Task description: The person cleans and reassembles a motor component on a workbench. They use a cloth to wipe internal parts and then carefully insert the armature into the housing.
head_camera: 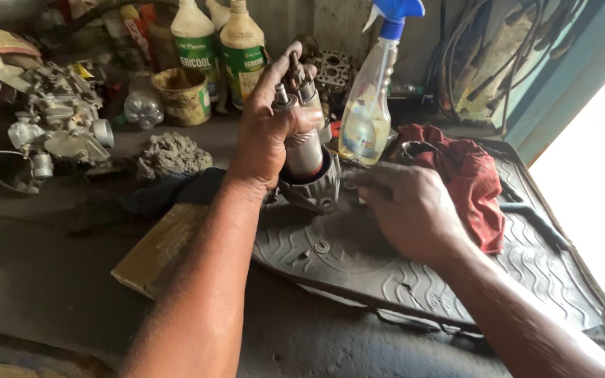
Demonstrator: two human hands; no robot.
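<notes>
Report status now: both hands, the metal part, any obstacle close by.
Left hand grips starter motor upright. Right hand at its base, grip unclear. Red rag, spray bottle close behind.

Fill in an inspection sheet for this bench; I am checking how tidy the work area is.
Surface: dark, grimy workbench with a ribbed rubber mat laid on it.
Job's things: cylindrical metal motor part, stood on end on the mat.
Hands: left hand wraps the part; right hand works at its base, fingertips hidden.
Clutter: red rag, spray bottle, two plastic bottles, carburettor, grey lump, flat wooden piece.
Cables: dark hoses or cables hanging on the back wall.
Surroundings: bright daylight at the right.
</notes>
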